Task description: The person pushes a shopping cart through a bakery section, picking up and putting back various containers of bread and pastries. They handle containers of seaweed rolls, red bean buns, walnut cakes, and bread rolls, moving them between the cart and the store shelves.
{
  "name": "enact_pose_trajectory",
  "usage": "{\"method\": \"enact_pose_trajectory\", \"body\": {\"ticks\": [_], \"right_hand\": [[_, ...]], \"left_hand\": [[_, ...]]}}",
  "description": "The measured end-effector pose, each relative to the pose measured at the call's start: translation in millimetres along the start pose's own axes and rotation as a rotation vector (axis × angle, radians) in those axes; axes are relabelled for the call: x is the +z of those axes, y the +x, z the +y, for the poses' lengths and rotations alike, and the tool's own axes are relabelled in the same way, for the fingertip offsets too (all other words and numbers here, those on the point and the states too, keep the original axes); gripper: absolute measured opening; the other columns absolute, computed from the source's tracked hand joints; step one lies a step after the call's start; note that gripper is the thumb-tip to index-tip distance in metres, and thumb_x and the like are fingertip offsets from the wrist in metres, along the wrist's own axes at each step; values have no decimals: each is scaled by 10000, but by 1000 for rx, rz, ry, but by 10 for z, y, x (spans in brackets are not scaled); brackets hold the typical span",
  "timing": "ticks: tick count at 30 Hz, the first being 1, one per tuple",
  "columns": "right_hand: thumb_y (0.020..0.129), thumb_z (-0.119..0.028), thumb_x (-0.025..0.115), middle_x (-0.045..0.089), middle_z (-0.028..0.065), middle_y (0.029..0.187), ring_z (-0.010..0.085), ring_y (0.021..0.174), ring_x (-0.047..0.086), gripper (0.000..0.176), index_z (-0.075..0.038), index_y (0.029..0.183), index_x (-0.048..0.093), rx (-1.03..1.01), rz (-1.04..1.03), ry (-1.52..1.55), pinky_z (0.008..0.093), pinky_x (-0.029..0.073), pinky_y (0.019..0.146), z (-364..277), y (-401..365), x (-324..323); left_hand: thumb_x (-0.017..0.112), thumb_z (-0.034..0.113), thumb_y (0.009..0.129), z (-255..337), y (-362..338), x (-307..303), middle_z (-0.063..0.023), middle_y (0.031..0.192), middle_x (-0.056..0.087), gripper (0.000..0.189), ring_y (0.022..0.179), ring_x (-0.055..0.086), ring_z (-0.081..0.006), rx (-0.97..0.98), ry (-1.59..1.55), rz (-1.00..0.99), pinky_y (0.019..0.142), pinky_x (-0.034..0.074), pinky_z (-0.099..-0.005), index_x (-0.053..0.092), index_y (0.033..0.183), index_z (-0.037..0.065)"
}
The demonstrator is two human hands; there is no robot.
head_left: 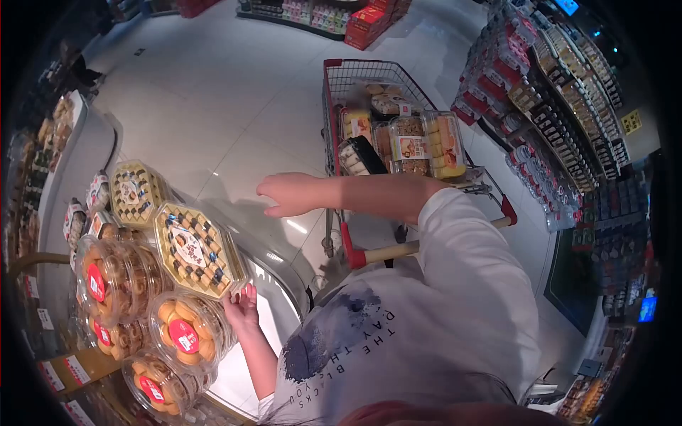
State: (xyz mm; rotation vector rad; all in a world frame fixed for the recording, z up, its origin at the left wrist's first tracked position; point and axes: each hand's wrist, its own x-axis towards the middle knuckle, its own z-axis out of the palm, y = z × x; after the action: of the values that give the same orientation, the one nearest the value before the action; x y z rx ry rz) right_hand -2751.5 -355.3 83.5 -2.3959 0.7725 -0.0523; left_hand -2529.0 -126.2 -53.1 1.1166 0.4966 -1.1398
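My left hand point(243, 309) is palm up at the near corner of an octagonal clear-lidded box of pastries point(192, 248). Its fingers are apart and slightly curled beside the box's edge; whether they touch it is hard to tell. My right hand point(288, 195) reaches across in front of me over the floor, fingers stretched and thumb apart, holding nothing. A second octagonal pastry box point(135, 193) lies behind the first. Round clear tubs of pastries with red labels point(186, 334) are stacked nearer me on the display.
A shopping cart point(355, 257) with packaged baked goods point(410, 145) stands ahead to the right. Stocked shelves point(568, 85) line the right side. Red boxes point(369, 25) stand at the far end of the tiled floor point(213, 92). Another display point(64, 142) is at the left.
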Motion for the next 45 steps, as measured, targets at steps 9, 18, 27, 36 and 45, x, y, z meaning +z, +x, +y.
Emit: {"method": "enact_pose_trajectory", "body": {"ticks": [9,18,27,36,45], "right_hand": [[738,-258,572,575,190,844,341,789,556,311,15,880,534,1025,797,-247,406,440,688,897,-3573,-471],[766,-323,544,580,193,887,318,802,573,377,22,915,518,1309,639,-284,403,458,714,1578,-4392,-147],[783,-291,493,605,165,805,323,770,598,296,-8,855,542,1509,471,-123,422,467,689,2233,-4693,44],[783,-228,490,588,158,711,301,644,609,229,-2,780,523,1355,477,-205,391,495,586,2527,-4698,-32],[781,-235,508,586,154,780,294,722,612,250,8,836,515,1265,413,-224,382,501,634,2938,-4306,-472]], "left_hand": [[553,185,805,-927,-756,1422,-83,1027,543,310,959,528,-196,382,1313,-870,814,412,-321,500,1070,34],[594,237,748,-1794,-1252,2124,-156,1172,459,429,1114,407,-294,1028,2116,-1137,924,332,-407,487,1111,35],[634,187,688,-2071,-1400,2082,-92,1260,411,501,1202,349,-246,1203,2290,-865,969,288,-431,459,1147,83],[619,138,664,-2258,-1440,2221,-100,1220,448,477,1176,384,-253,1219,2324,-733,937,321,-402,478,1116,77],[610,115,655,-2304,-1365,2457,-93,1198,461,448,1164,395,-253,1248,2301,-620,915,345,-387,486,1083,79]]}}
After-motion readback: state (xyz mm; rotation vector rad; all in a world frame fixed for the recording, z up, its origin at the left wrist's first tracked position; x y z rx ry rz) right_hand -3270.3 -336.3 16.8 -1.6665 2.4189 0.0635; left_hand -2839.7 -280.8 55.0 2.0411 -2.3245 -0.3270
